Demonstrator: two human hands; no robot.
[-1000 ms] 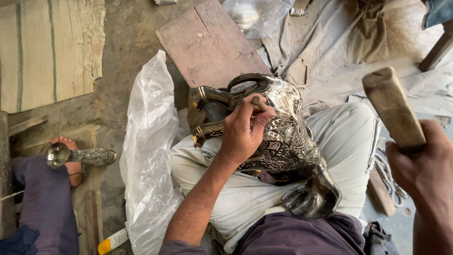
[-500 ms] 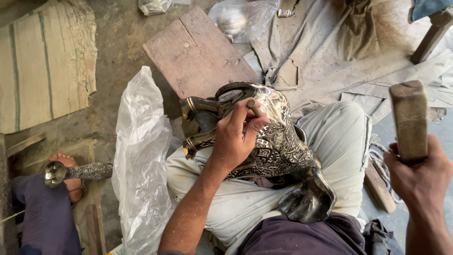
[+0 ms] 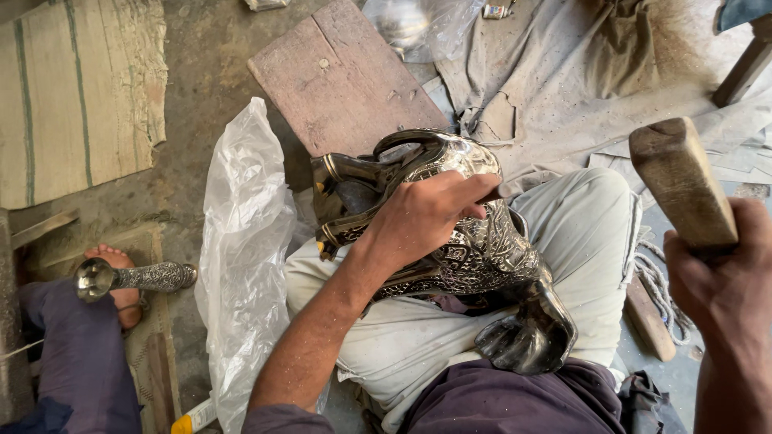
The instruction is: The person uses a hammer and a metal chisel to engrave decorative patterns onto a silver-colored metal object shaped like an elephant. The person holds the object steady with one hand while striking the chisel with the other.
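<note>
Left hand closed around a thin tool, pressed on an engraved metal vessel in the lap; right hand grips a raised wooden mallet

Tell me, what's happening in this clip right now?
A seated person steadies an ornate engraved metal vessel on their lap, the left hand pressing a small tool against its surface. The right hand holds a wooden mallet raised off to the side. A clear plastic sheet lies on the dusty floor. At left, another person's foot lies under an engraved metal piece.
</note>
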